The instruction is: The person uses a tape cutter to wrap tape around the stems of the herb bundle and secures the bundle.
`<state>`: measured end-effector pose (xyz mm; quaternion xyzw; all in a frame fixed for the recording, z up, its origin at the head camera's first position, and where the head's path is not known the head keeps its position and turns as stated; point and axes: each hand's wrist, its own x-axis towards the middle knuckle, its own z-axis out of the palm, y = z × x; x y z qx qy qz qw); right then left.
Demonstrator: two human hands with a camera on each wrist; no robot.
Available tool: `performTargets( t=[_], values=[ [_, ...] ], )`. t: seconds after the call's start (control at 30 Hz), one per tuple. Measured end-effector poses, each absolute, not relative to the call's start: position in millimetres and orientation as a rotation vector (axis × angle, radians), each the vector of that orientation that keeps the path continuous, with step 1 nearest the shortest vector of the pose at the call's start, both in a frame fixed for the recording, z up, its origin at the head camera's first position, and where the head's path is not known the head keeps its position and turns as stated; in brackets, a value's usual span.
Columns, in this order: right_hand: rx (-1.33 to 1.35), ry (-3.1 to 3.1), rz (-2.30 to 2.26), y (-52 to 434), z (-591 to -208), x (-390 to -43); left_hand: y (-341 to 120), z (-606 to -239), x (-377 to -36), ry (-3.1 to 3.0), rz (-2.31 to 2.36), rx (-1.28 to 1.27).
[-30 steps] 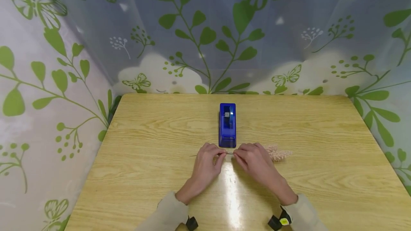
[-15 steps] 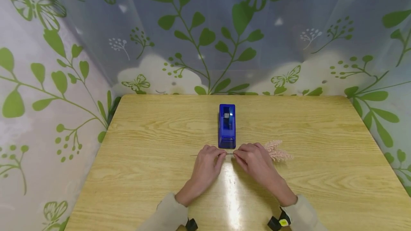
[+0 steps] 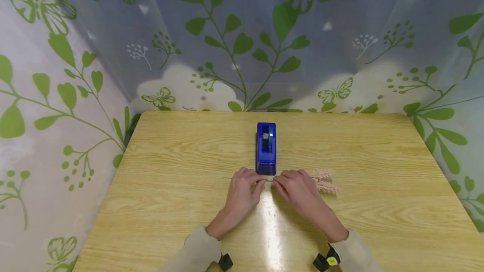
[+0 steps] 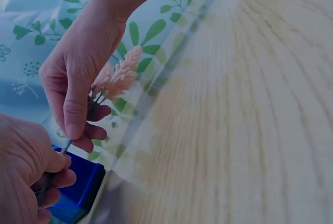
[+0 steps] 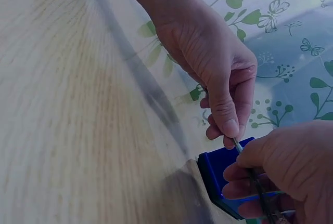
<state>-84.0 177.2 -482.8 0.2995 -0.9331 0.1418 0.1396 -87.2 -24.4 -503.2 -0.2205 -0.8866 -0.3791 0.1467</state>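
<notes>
A sprig of artificial flowers with fluffy pale pink heads (image 3: 327,186) lies crosswise between the two hands. My left hand (image 3: 243,190) pinches its thin dark stem (image 3: 269,180) between thumb and fingers, and the bare end pokes out to the left. Close beside it, my right hand (image 3: 300,188) pinches the same stem nearer the heads, which fan out past that hand. A short stretch of stem shows between the fingertips. Just beyond the fingers stands a blue tape dispenser (image 3: 266,150). In the right wrist view, darker stem lengths (image 5: 260,193) run under my right fingers.
The wooden table (image 3: 170,154) carries the dispenser on its midline. Patterned curtain fabric (image 3: 211,53) with green leaves and butterflies rises behind the table's back edge and along both sides. A dark device (image 3: 321,262) is strapped at each wrist.
The flower heads have shifted and turned slightly, and the stem's left end has tipped a little farther from me. Both hands keep their pinch and stay nearly in place.
</notes>
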Motion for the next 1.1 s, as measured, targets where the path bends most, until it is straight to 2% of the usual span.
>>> performTargets(
  t=[0.47,0.7,0.9,1.1],
  values=[
    [0.978,-2.655,0.383,179,-473,-96,-24,-482,-102,-2.879,-1.117,-0.715],
    [0.954,-2.755,0.533,176,-471,-93,-25,-490,-104,-2.863,-1.264,-0.664],
    [0.943,-2.914,0.75,178,-467,-93,-23,-495,-100,-2.74,-1.2,-0.636],
    [0.914,-2.942,0.651,179,-464,-92,-21,-497,-98,-2.694,-1.209,-0.638]
  ],
)
